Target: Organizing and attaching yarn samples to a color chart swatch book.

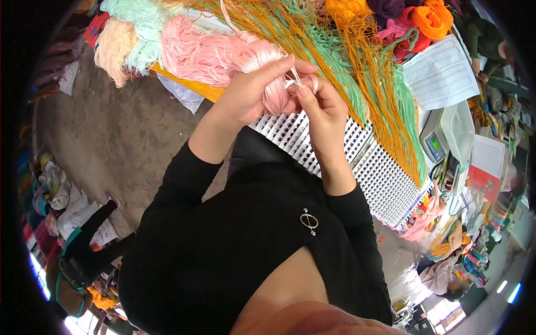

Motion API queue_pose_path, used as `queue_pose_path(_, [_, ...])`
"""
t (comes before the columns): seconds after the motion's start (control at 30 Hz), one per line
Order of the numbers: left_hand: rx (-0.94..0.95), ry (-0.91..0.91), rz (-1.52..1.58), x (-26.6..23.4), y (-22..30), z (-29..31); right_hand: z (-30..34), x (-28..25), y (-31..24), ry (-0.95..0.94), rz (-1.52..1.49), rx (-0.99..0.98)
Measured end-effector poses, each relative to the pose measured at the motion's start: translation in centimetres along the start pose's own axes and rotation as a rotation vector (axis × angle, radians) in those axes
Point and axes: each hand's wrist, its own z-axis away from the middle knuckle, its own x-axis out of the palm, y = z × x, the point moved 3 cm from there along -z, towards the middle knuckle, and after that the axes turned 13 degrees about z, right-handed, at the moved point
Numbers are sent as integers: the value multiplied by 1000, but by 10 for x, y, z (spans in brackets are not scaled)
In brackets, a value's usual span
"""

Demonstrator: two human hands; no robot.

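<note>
A hank of pale pink yarn [195, 53] lies across the table's far left side, its near end gathered in my hands. My left hand [254, 86] wraps round that end, thumb on top. My right hand [322, 106] is closed in a pinch on pale strands of the yarn, drawn taut between the two hands. Part of the strand loops by my right fingers. Beneath my hands is a white slotted rack [290, 131]. Long orange yarn strands [385, 125] and green yarn strands [406, 106] hang over it just beyond my right hand.
Mint yarn [148, 42] and cream yarn [114, 50] sit at the far left. Bright orange balls [432, 19] lie far right, near a printed sheet [441, 72] and a digital scale [434, 142]. Concrete floor [128, 123] shows at left; a person [486, 44] is at far right.
</note>
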Motion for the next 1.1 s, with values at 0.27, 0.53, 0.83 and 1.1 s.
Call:
queue_pose_path(0.27, [67, 301, -44, -4, 9, 1, 7, -6, -2, -46, -91, 112])
queue_pose_path(0.53, [83, 239, -105, -6, 9, 1, 9, -4, -4, 1, -83, 138])
queue_pose_path(0.83, [-111, 82, -113, -12, 16, 0, 15, -14, -22, 24, 643, -104])
queue_pose_path(1.1, [41, -2, 290, -182, 193, 3, 53, -184, -98, 427, -523, -523])
